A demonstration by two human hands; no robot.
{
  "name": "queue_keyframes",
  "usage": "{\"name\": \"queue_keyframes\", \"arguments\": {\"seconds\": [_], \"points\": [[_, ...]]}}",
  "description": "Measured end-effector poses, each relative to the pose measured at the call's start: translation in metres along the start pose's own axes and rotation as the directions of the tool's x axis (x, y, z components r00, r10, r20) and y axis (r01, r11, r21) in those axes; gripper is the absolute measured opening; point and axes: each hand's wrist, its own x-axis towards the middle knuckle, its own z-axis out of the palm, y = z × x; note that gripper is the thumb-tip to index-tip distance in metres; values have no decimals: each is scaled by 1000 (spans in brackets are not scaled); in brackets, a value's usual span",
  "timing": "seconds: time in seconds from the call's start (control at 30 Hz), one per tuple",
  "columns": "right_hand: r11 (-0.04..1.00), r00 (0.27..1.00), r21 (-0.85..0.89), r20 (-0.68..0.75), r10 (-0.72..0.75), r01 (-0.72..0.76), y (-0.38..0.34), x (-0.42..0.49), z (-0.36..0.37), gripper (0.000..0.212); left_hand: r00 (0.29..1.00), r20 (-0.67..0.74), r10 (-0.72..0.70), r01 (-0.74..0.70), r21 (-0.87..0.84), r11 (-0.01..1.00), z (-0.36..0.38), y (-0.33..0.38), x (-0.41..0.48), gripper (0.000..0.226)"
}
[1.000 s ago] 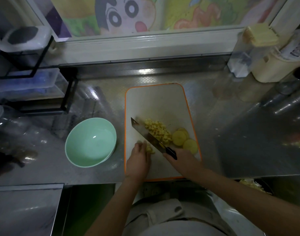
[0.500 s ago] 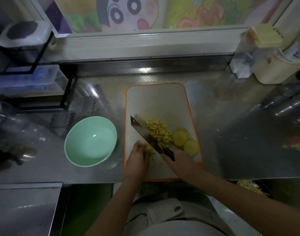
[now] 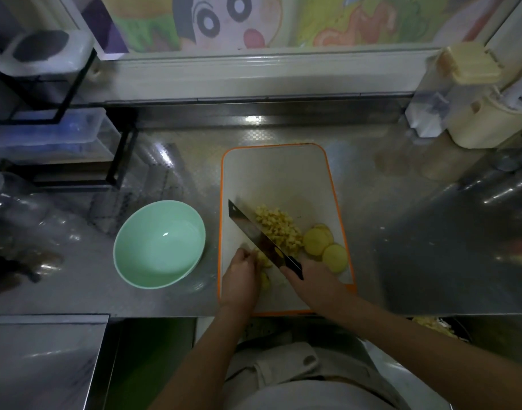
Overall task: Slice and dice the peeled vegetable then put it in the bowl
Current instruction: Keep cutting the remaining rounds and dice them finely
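the vegetable piece [image 3: 262,257] sits on the near-left part of the cutting board [image 3: 277,173], squeezed between the left hand [image 3: 242,276] and the knife [image 3: 253,232]. over the last second the blade has hardly travelled, just a small shuffle toward that hand, and a pale bit now shows on the near side of it. so this looks like steady dicing, mid-run, with more to go.

so little of the piece shows that its long axis can't be told. the blade crosses it on a diagonal, tip far-left, handle near-right.

left fingers curl down and pinch the piece. right hand [image 3: 310,279] has its fingers wrapped round the dark handle.

just beyond the blade lies the diced pile [image 3: 279,229], and touching its right edge, the round slices [image 3: 317,241] lie flat and uncut. the green bowl [image 3: 159,244] waits on the worktop [image 3: 387,202] beside the board's left edge, nothing in it yet.
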Motion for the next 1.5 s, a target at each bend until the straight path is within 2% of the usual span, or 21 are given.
{"name": "queue_keyframes", "arguments": {"seconds": [0.23, 0.63, 0.83, 0.93, 1.17, 1.4, 1.5], "points": [[999, 999, -22, 30, 33, -33, 2, 2, 2, 34, 1000, 5, 4, -4, -22, 1000, 0, 0, 1, 29], [993, 993, -76, 74, 95, -89, -3, 15, 7, 44, 998, 51, 26, -27, 22, 999, -3, 0, 5, 26], [994, 994, -85, 74, 82, -75, -1, 22, 15, 32, 999, 48, 22, -24, 42, 999, -1, -1, 5, 25], [993, 994, -96, 78, 74, -66, 0, 26, 16, 36, 999, 45, 29, -31, 35, 999, -1, -1, 5, 25], [998, 987, 54, 161, 13, -22, 10, 35, 4, 43, 999, 47, 27, -27, 6, 1000, -1, -2, 4, 28], [998, 998, 44, 40, 38, -39, 2, 28, -16, 42, 998, 63, 28, -23, -82, 996, -5, -3, 4, 31], [998, 997, 56, 74, 21, -25, -2, 21, -26, 38, 997, 62, 37, -29, -121, 992, -8, -5, 4, 40]]}}
